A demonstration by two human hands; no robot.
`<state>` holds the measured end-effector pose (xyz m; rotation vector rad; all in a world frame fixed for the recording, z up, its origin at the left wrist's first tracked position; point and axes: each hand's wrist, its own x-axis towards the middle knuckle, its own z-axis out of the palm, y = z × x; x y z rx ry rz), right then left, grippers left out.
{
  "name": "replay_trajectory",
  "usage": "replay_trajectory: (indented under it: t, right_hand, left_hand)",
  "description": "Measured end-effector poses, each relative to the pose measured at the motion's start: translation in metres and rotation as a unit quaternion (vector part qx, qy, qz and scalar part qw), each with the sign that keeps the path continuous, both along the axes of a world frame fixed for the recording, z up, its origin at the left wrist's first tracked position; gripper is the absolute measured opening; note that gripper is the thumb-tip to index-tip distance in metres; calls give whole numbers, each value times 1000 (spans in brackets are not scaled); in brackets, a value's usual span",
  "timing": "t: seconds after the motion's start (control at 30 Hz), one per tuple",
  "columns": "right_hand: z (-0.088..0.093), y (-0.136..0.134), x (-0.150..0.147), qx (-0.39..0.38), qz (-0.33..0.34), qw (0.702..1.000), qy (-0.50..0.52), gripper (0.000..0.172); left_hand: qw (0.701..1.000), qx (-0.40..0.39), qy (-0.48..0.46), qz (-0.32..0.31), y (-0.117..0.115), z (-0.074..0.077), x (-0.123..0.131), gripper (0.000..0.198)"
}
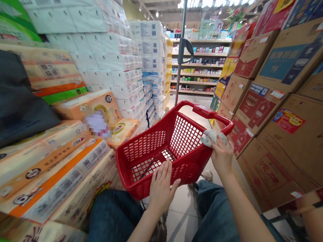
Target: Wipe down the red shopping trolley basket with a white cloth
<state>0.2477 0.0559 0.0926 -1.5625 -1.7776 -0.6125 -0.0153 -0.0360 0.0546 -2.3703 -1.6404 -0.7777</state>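
One grey cloth (208, 138) is bunched in the fingers of the right hand (222, 154) and pressed to the near far-end corner of the red basket (186, 169), close to where the handle (205, 111) joins. From my remote seat I see the basket just beyond the knees, between the tissue packs (63, 175) on the left and the stacked cartons (288, 132) on the right. The left hand (161, 182) lies over its near rim, fingers long and together, thumb out to the side — nothing gripped that I can see.

For a good wipe, I judge, the left palm should bear down gently as a brace, since a light plastic shell may rock or slide under a push. I would fold the cloth into a firm pad, draw it along the rim in one long stroke, and turn to a fresh face before the handle. The lattice deserves care — loose cloth could snag in those holes.
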Motion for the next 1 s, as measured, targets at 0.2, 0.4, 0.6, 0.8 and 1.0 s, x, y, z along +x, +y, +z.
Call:
replay_trajectory:
  t: [0.2, 0.4, 0.6, 0.8, 1.0]
  right_hand:
    - [-17, -20, -48, -19, 31, 999, 11, 56]
    - [-38, -51, -112, -52, 168, 984, -15, 48]
    - [-9, -19, -43, -37, 81, 995, -33, 49]
    - [11, 7, 7, 8, -36, 999, 22, 47]
    - [-23, -28, -71, -29, 46, 998, 14, 53]
  left_hand:
    - [1000, -3, -9, -1, 0, -2, 2, 61]
    - [1000, -9, -3, 1, 0, -1, 0, 62]
    - [1000, 2, 5, -7, 1, -1, -2, 60]
    - [1000, 1, 7, 1, 0, 0, -1, 62]
    - [1000, 12, 7, -1, 0, -2, -1, 64]
